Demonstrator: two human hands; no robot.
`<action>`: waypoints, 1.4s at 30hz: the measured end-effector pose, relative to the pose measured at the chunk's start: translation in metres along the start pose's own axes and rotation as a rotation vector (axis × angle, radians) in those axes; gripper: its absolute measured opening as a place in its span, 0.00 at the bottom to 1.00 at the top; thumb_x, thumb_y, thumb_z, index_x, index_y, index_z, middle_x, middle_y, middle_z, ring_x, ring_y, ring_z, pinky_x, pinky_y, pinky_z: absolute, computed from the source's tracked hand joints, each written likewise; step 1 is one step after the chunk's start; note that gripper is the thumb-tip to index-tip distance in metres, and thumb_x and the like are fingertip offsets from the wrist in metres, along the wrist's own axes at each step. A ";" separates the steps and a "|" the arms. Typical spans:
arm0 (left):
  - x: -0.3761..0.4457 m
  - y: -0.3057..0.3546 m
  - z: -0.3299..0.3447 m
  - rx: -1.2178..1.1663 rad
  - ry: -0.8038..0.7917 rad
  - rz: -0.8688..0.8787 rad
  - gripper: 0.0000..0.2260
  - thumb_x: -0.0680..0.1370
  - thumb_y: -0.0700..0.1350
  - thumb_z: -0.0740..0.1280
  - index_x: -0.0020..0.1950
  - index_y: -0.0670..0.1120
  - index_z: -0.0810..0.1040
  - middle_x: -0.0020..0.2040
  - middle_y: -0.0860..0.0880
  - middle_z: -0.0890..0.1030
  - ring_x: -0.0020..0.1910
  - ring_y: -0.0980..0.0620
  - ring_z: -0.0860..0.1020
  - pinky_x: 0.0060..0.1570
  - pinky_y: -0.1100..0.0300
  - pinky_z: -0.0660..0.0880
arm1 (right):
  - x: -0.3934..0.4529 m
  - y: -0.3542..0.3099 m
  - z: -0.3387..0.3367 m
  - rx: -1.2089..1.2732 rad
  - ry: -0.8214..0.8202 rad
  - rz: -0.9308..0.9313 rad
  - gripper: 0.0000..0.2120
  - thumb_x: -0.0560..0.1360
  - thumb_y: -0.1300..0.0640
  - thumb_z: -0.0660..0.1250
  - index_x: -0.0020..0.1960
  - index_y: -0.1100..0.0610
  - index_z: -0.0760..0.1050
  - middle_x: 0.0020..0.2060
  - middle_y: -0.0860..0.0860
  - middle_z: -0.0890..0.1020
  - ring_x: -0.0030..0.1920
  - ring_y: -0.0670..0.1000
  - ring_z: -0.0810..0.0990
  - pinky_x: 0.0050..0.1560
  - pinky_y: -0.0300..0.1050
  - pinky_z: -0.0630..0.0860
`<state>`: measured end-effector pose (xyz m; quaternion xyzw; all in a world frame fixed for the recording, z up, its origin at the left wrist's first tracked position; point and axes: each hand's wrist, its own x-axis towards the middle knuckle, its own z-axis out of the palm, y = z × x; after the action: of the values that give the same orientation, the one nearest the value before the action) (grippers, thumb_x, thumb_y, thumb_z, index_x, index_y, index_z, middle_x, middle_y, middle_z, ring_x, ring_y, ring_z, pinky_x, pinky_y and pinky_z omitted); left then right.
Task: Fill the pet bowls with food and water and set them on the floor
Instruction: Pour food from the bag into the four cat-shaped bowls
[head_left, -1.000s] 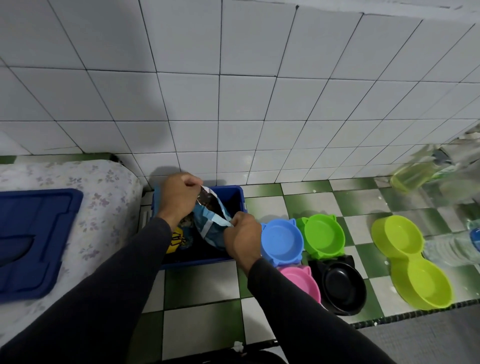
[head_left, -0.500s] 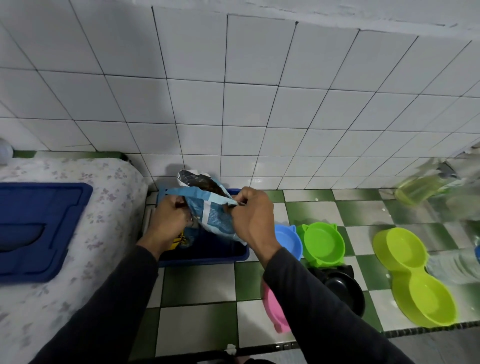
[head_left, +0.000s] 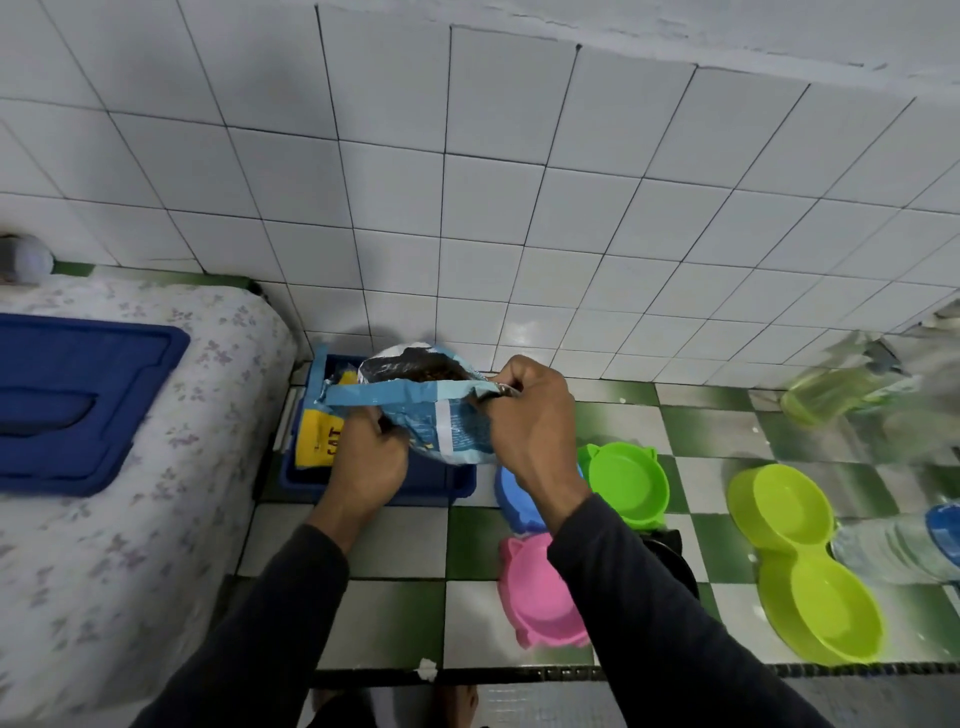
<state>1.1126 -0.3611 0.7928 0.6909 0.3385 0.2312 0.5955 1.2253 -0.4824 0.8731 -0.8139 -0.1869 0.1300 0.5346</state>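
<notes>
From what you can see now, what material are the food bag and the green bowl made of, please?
The food bag looks like thin plastic film with a silvery inner lining: it crumples under both hands, and its torn mouth glints. The green bowl seems moulded plastic, smooth and slightly glossy, with one uniform bright colour and small ear shapes on the rim. Neither can be confirmed by look alone.

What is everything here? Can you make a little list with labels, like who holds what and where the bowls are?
left hand: grips the lower side of the food bag
right hand: pinches the bag's open top edge
bag: open, dark kibble visible inside, held above the blue bin
blue bowl: on the tiled counter, partly behind the right wrist
green bowl: empty, right of the blue bowl
pink bowl: empty, nearest the counter edge
double bowl: yellow-green, empty, far right
water bottle: lying at the right edge
</notes>
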 end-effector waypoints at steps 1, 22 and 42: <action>-0.004 0.002 0.004 -0.021 0.002 -0.001 0.19 0.80 0.28 0.62 0.66 0.45 0.78 0.59 0.55 0.84 0.60 0.59 0.81 0.56 0.63 0.81 | -0.001 0.000 -0.004 0.004 0.007 -0.007 0.17 0.67 0.71 0.68 0.29 0.54 0.67 0.22 0.40 0.70 0.27 0.42 0.67 0.27 0.33 0.62; -0.063 0.021 0.054 0.023 -0.148 -0.073 0.24 0.78 0.30 0.61 0.64 0.56 0.70 0.59 0.56 0.80 0.58 0.56 0.79 0.58 0.56 0.76 | -0.061 0.021 -0.065 0.031 0.187 0.045 0.10 0.75 0.63 0.72 0.39 0.60 0.71 0.38 0.60 0.81 0.37 0.57 0.77 0.43 0.60 0.79; -0.081 0.027 0.199 -0.063 -0.092 -0.251 0.17 0.83 0.32 0.59 0.67 0.48 0.70 0.59 0.49 0.81 0.57 0.52 0.81 0.54 0.54 0.82 | -0.006 0.097 -0.185 -0.210 -0.207 -0.276 0.37 0.67 0.73 0.55 0.68 0.43 0.75 0.55 0.46 0.82 0.49 0.42 0.80 0.50 0.26 0.72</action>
<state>1.2080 -0.5555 0.7893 0.6338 0.3871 0.1336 0.6561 1.3120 -0.6724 0.8571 -0.8142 -0.3633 0.1182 0.4372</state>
